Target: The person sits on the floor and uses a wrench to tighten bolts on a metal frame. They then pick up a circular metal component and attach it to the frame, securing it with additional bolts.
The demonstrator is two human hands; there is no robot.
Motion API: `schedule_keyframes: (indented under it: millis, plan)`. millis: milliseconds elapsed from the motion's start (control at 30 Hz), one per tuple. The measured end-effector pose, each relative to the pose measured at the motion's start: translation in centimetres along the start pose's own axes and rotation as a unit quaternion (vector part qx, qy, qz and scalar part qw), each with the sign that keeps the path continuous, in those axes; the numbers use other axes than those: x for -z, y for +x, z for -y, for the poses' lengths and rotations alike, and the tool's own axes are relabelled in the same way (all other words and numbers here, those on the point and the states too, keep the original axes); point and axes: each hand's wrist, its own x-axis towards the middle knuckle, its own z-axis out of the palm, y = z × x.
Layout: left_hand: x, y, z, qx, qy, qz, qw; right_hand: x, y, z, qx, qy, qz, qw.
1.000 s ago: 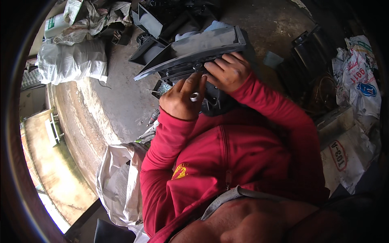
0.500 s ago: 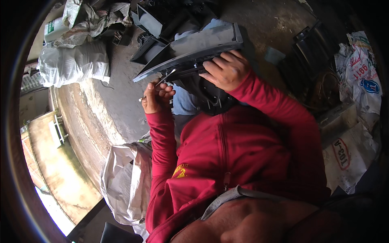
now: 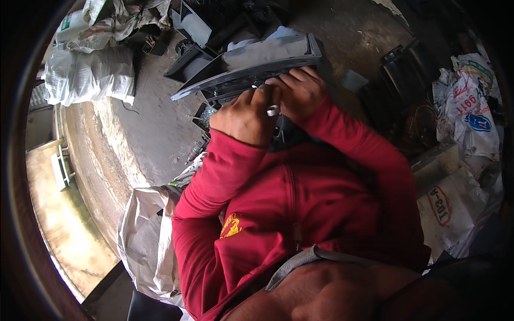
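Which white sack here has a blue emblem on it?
The upper sack on the far right, with red print beside the blue. The sack below it shows a red-outlined mark and no blue; the lower-left sack looks plain.

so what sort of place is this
Probably a workshop or storage space, judging by the dark box-like parts piled on the worn grey floor and the white sacks lying around.

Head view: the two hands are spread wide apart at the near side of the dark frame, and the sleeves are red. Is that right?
Not quite: the hands are not wide apart. The head view shows the left hand and right hand close together at the near side of the dark frame; the sleeves are red.
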Motion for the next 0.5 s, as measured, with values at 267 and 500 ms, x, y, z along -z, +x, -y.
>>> schedule_keyframes:
  millis: [267, 500]
  plan:
    - [-2.2, -3.6, 7.9, 0.204, -0.53, -0.003, 0.823, -0.2, -0.1, 0.3, 0.02, -0.034, -0.019, 0.999]
    - [-1.3, -5.0, 7.6, 0.215, -0.52, -0.078, 0.823, -0.1, 0.1, 0.3, 0.008, -0.023, -0.004, 1.0]
